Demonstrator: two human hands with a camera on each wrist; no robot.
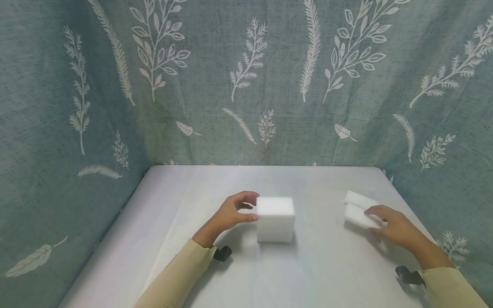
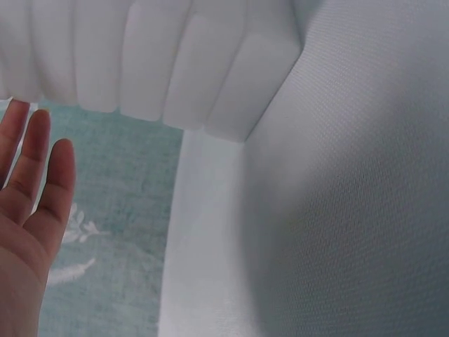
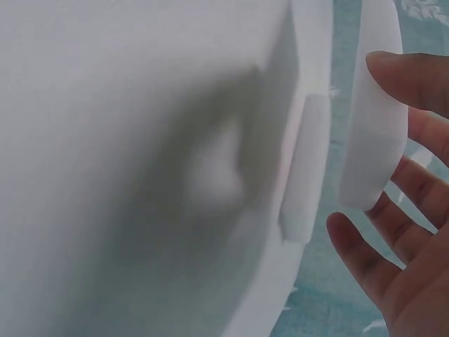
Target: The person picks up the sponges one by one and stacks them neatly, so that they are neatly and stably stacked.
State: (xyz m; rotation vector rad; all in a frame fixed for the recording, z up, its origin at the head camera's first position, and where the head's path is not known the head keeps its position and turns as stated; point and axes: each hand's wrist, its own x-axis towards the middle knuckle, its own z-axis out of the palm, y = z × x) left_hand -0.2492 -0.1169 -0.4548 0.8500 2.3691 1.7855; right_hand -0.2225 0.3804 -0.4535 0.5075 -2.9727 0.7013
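Observation:
A stack of several white sponge-like slabs (image 1: 275, 220) stands on the table, its layers showing in the left wrist view. My left hand (image 1: 232, 211) is at the left side of the stack, thumb and fingertips touching or very close to it. The fingers (image 2: 52, 182) look fairly straight in the left wrist view. Over on the right, my right hand (image 1: 394, 224) pinches one white sponge slab (image 3: 375, 119) between thumb and fingers, lifted off the table. Another white slab (image 3: 306, 168) lies flat on the table just beyond it.
The white table (image 1: 215, 179) is bounded by green-grey leaf-patterned cloth (image 1: 208, 85) at the back and both sides. The table's right edge runs close to my right hand. Black wrist devices (image 1: 222, 253) sit at both sleeve cuffs.

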